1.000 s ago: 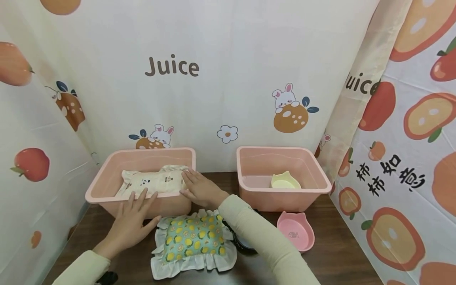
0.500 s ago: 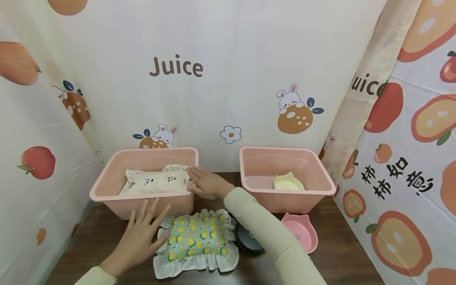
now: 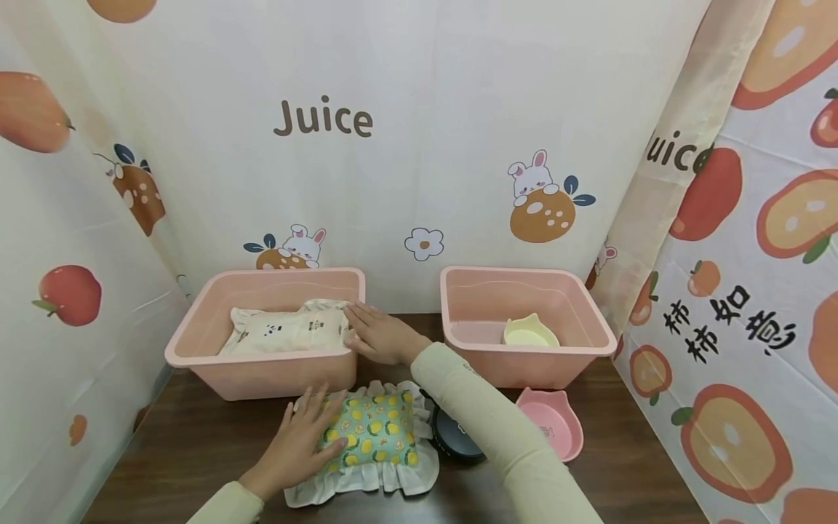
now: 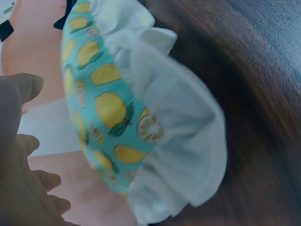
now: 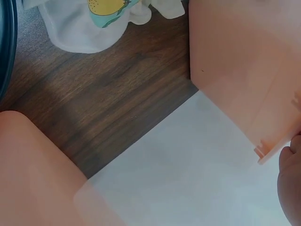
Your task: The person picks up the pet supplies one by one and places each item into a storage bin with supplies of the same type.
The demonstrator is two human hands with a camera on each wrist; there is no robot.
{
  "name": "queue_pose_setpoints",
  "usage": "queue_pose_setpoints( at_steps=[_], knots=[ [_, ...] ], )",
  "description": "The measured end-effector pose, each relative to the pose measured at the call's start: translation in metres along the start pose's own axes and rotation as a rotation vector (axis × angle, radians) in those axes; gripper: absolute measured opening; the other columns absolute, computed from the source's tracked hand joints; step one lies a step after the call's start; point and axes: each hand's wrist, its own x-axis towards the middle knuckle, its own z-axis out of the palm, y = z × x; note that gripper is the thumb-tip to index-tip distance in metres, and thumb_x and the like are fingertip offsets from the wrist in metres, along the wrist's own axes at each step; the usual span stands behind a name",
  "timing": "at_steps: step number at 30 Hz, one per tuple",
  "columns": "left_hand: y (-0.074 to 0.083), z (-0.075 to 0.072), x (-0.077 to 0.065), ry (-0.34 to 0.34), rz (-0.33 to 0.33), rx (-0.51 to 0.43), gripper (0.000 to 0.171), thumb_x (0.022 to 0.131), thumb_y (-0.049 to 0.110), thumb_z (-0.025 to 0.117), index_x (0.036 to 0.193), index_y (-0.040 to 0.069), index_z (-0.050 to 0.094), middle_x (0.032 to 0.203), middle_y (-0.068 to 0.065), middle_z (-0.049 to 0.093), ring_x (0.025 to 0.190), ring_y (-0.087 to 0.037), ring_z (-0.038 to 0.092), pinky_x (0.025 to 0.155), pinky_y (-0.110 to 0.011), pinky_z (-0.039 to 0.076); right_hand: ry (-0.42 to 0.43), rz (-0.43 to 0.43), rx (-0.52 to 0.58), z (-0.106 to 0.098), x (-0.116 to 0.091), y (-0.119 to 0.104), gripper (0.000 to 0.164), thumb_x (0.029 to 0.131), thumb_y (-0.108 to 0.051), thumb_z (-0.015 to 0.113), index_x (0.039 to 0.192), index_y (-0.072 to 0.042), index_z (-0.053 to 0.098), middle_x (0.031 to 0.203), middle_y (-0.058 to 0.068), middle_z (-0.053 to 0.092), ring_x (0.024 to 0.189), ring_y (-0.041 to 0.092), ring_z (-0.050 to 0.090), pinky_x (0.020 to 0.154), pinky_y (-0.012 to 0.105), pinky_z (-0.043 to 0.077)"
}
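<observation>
A teal lemon-print pillow (image 3: 376,429) with a white ruffled edge lies in front of the left pink bin (image 3: 281,376). My left hand (image 3: 301,439), fingers spread, overlaps the pillow's left side in the head view; the left wrist view shows the fingertips (image 4: 48,180) beside the lemon fabric (image 4: 110,110). Inside the left bin lies a cream pillow (image 3: 288,331) with small printed figures. At that bin's right rim is my right hand (image 3: 385,337), fingers straight and together. In the right wrist view only part of this hand (image 5: 290,181) shows, against the rim.
A second pink bin (image 3: 524,369) stands to the right with a yellow cat-eared bowl (image 3: 529,333) inside. A pink cat-eared bowl (image 3: 555,426) sits before it. A dark round dish (image 3: 457,438) is partly hidden under my right sleeve. Printed curtains (image 3: 406,167) enclose the brown table (image 3: 628,451).
My left hand has moved from the left bin's front rim down and right to the lemon pillow. My right hand stays at the rim. The view has shifted slightly.
</observation>
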Motion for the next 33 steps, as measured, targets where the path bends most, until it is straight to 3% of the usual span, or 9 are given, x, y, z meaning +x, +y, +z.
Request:
queue_pose_setpoints(
  at_steps=[9,21,26,33],
  knots=[
    [-0.004,0.016,0.007,-0.149,-0.005,-0.044,0.086,0.085,0.065,0.056,0.152,0.02,0.028,0.156,-0.022,0.018,0.14,-0.051,0.015,0.098,-0.079,0.014,0.017,0.0,0.035,0.006,0.0,0.002,0.067,0.104,-0.047,0.022,0.154,-0.004,0.01,0.16,0.011,0.01,0.148,0.018,0.003,0.119,0.031,0.009],
    [-0.013,0.022,0.016,-0.228,-0.015,-0.084,0.1,0.076,0.069,0.064,0.153,0.017,0.027,0.155,-0.022,0.022,0.141,-0.05,0.013,0.102,-0.076,0.013,0.024,0.007,0.049,0.004,-0.001,0.0,0.066,0.104,-0.046,0.021,0.154,-0.004,0.01,0.161,0.009,0.008,0.148,0.017,0.0,0.118,0.028,0.006],
    [-0.016,0.025,0.016,-0.241,-0.016,-0.092,0.104,0.073,0.072,0.064,0.153,0.018,0.026,0.154,-0.021,0.027,0.139,-0.051,0.018,0.101,-0.076,0.014,0.016,0.003,0.053,0.004,-0.002,0.001,0.066,0.104,-0.045,0.025,0.154,-0.004,0.01,0.161,0.009,0.007,0.148,0.017,0.0,0.118,0.029,0.006],
    [-0.02,0.02,0.014,-0.238,0.053,-0.102,0.105,0.07,0.07,0.067,0.152,0.016,0.028,0.143,-0.02,0.04,0.13,-0.05,0.034,0.097,-0.072,0.03,-0.009,0.008,0.097,0.002,-0.001,0.001,0.066,0.104,-0.045,0.025,0.154,-0.005,0.009,0.161,0.008,0.006,0.148,0.015,-0.001,0.119,0.029,0.007]
  ],
)
